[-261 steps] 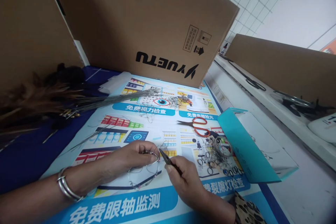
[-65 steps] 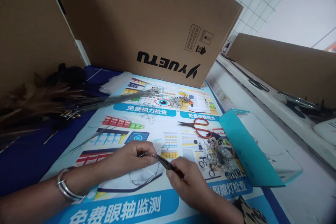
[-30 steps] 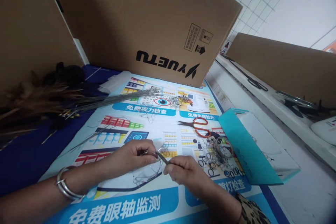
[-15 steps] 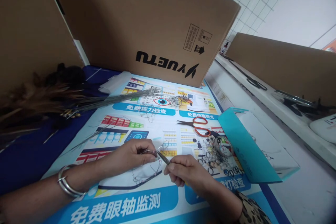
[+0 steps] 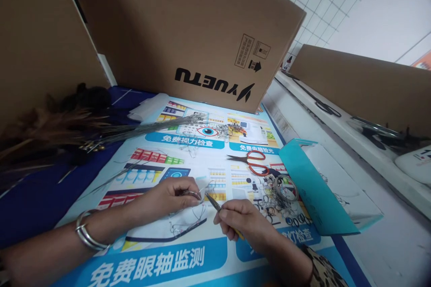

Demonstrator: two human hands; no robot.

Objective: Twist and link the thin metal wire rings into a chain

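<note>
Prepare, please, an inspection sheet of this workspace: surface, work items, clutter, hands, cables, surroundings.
Surface: blue-and-white printed sheet, dark-blue covering alongside.
Work items: thin silvery wire piece; slim grey metal pliers.
Clutter: red-handled metal scissors, tangled heap of dark rings and wire, long grey wire bundle, brown feathery bunch, open teal cardboard box.
Hands: left hand pinches the wire piece; right hand grips the pliers, tip close to the left; contact unclear.
Cables: none certain; dark looped thing on white ledge unclear.
Surroundings: large brown cardboard carton behind the sheet.

I count one pair of pliers (image 5: 213,202), one pair of red-handled scissors (image 5: 248,159), one teal box (image 5: 305,184) and one carton (image 5: 188,31) lettered YUETU.
</note>
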